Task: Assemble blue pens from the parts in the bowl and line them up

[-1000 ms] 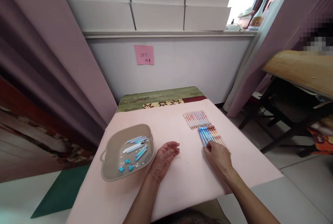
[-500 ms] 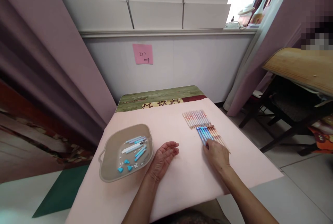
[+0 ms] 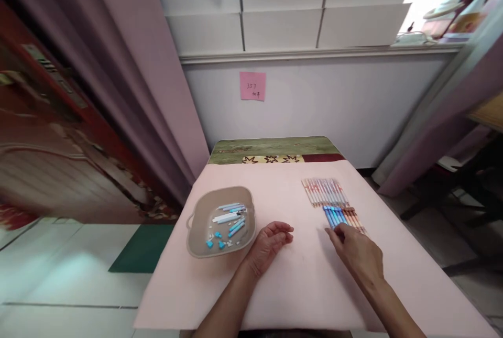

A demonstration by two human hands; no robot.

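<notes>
One worktop [image 3: 302, 296], covered in pale pink, its patterned far end bare at the centre of the frame. One beige basin [image 3: 202, 222], left of centre, held a loose group of pens and barrels [image 3: 231, 216] in blue, white and lilac, with bright cyan pieces [image 3: 221, 244] and small white bits near its lower edge. One row of pale printed pens [image 3: 325, 191], right of centre, lay side by side. Directly below it in the frame, a second row comprised blue pens [image 3: 333, 216] on its left and brown-topped pens [image 3: 353, 217] on its right. Left hand [image 3: 272, 243]: lower centre, just right of the basin, open, with fingers loosely curled. Right hand [image 3: 356, 251]: lower right, at the near ends of the second row, thumb and fingers bent; whether it gripped a pen could not be told. One pink note [image 3: 252, 86], handwritten, was fixed to the wall at upper centre. One mauve curtain [image 3: 157, 76] hung at upper left.
</notes>
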